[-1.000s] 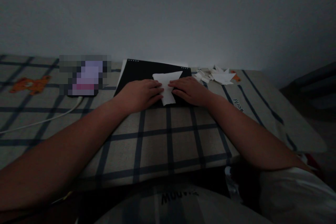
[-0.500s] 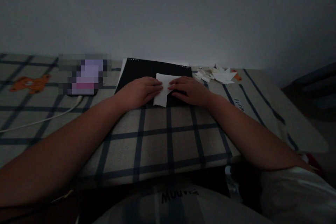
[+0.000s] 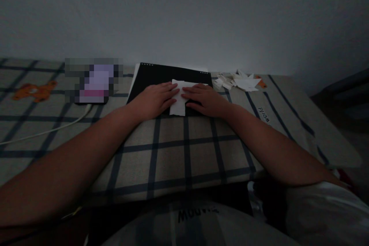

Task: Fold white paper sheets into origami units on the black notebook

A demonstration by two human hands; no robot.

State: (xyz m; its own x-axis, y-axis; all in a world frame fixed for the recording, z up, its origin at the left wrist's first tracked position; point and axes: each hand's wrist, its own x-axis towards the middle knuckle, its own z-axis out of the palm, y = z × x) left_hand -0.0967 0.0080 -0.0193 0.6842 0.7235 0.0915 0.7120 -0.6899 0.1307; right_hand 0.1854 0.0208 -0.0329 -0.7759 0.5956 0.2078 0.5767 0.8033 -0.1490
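On the black rectangular board (image 3: 161, 78) at the far middle of the checked beige cloth (image 3: 184, 150), a folded white paper sheet (image 3: 179, 100) lies between both hands. The left hand (image 3: 154, 100) and right hand (image 3: 206, 100) rest flat, fingers extended, pressing its side edges without gripping. White paper scraps (image 3: 238, 82) lie far right.

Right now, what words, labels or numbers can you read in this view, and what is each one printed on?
"world", upside down as seen, on the checked bedcover at right, near the right hand.
Dark lettering on the fabric fold at the bottom edge: upside down and too dim to read.
Phone screen: pixelated, unreadable.
White paper and black pad: no text visible.
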